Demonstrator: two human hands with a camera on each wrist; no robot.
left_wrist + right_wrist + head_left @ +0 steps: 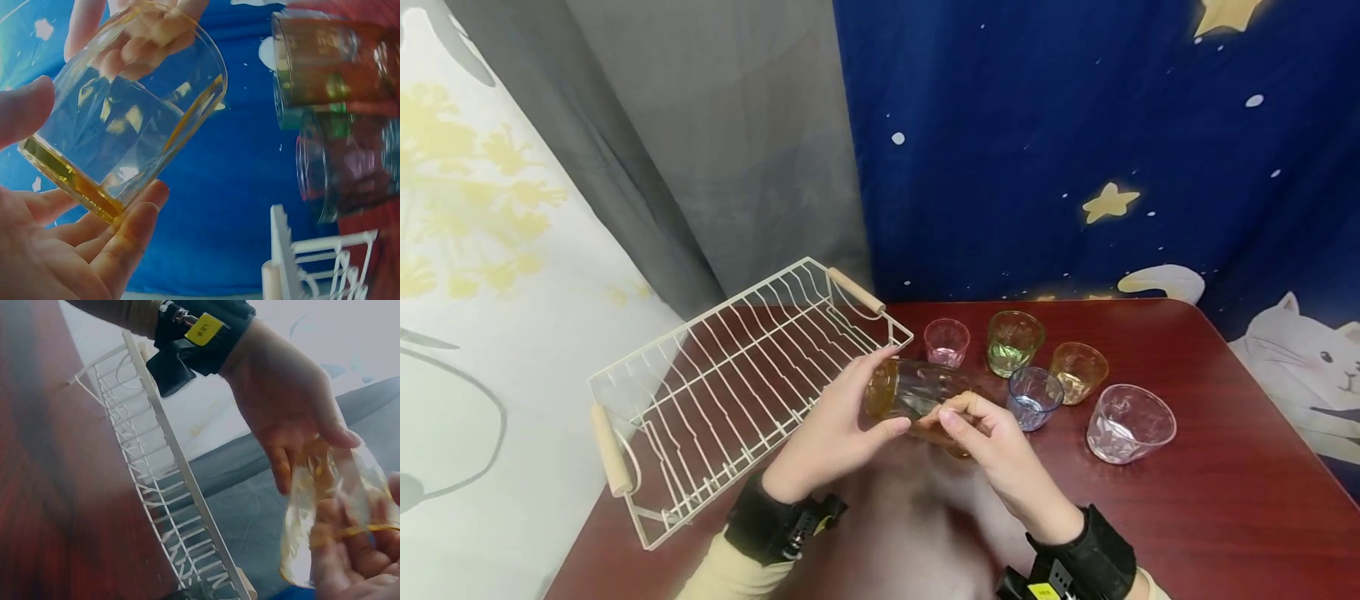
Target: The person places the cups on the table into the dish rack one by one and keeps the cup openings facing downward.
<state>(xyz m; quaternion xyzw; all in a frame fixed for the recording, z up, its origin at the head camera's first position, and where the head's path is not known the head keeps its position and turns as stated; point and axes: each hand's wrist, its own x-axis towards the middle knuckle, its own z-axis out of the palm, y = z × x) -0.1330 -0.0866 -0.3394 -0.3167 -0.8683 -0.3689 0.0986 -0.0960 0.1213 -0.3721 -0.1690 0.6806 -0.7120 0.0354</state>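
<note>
A clear amber-tinted drinking glass [917,385] is held tipped on its side above the table, its base to the left and its mouth to the right. My left hand [842,417] grips it at the base end, thumb on one side and fingers on the other. At the mouth end my right hand [1000,442] holds the rim with curled fingers. In the left wrist view the right fingers show through the wall of the glass [131,119]. The right wrist view has the left hand [281,394] beyond the glass and the right hand [350,569] at the lower edge.
Beyond the hands stand a pink glass [947,340], a green glass [1015,343], a yellow glass [1078,372], a blue glass [1034,400] and a pale clear glass [1130,425]. A cream wire rack [730,360] with wooden handles occupies the left. Curtains [760,150] hang behind the red-brown table [1240,467].
</note>
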